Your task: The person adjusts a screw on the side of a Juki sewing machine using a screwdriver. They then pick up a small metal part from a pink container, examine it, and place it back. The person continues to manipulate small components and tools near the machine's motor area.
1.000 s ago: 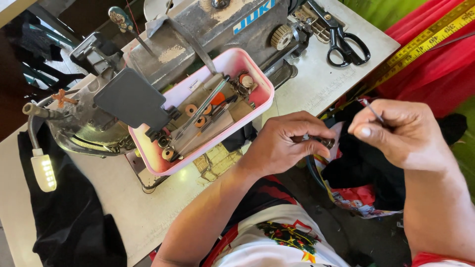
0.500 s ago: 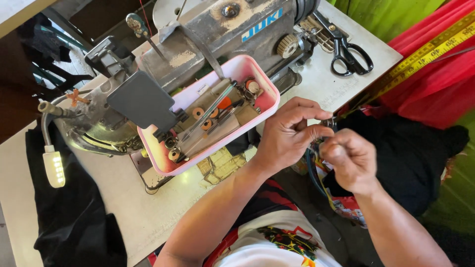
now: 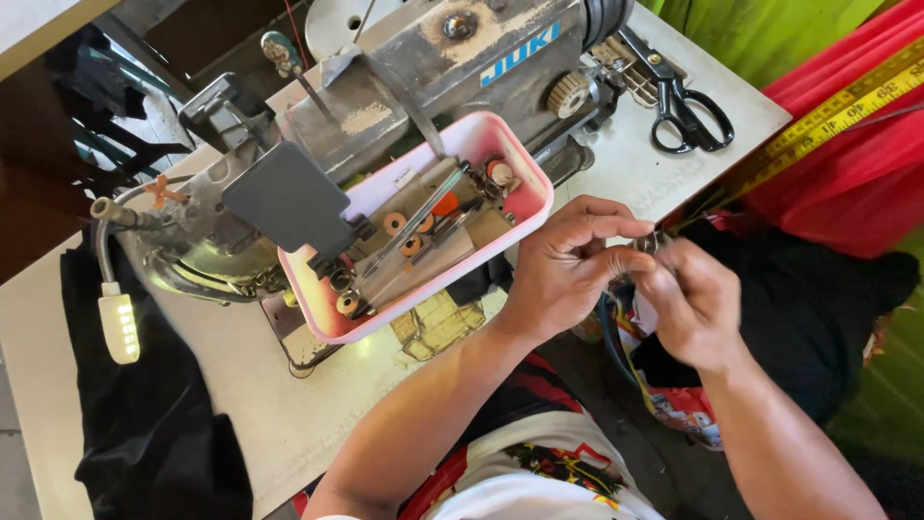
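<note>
My left hand [image 3: 563, 270] and my right hand [image 3: 695, 303] meet just off the table's front edge, fingertips touching. Between them they pinch a small metal part [image 3: 648, 240]; what it is exactly is too small to tell. Black cloth [image 3: 799, 299] lies under and behind the hands. Just left of my left hand, a pink tray [image 3: 525, 207] rests against the grey sewing machine [image 3: 452, 58] and holds several bobbins and thin tools.
Black scissors [image 3: 685, 106] lie on the white table [image 3: 241, 385] at the back right. A yellow measuring tape [image 3: 828, 120] crosses red cloth [image 3: 857, 183] on the right. A small LED lamp [image 3: 119, 327] hangs at the left over more black fabric [image 3: 144, 433].
My right hand has moved left from out over the black cloth and joined my left hand at the small part. The left hand has stayed near the tray.
</note>
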